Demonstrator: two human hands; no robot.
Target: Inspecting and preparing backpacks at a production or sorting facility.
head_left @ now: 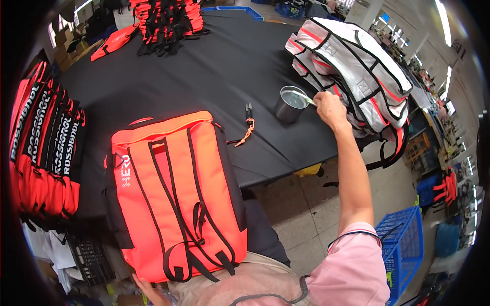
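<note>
My right hand (pixel 332 109) is closed round a slim pale-handled brush (pixel 308 100). The brush's far end dips into a metal cup (pixel 289 108) of liquid on the black-covered table, so its head is hard to make out. A bright orange-red backpack (pixel 173 178) with black sides leans on the table's near edge, straps facing up. At its lower left corner my left hand (pixel 148 289) grips the bottom edge; most of its fingers are hidden below the bag. Between backpack and cup lie small thread snips (pixel 249 112) with an orange braided cord.
White-and-black bags (pixel 357 66) are piled at the table's right, beside my right hand. Folded red-and-black bags stand in a stack (pixel 46 148) at the left, with another stack (pixel 168 23) at the back. A blue crate (pixel 400 245) stands on the floor at the right.
</note>
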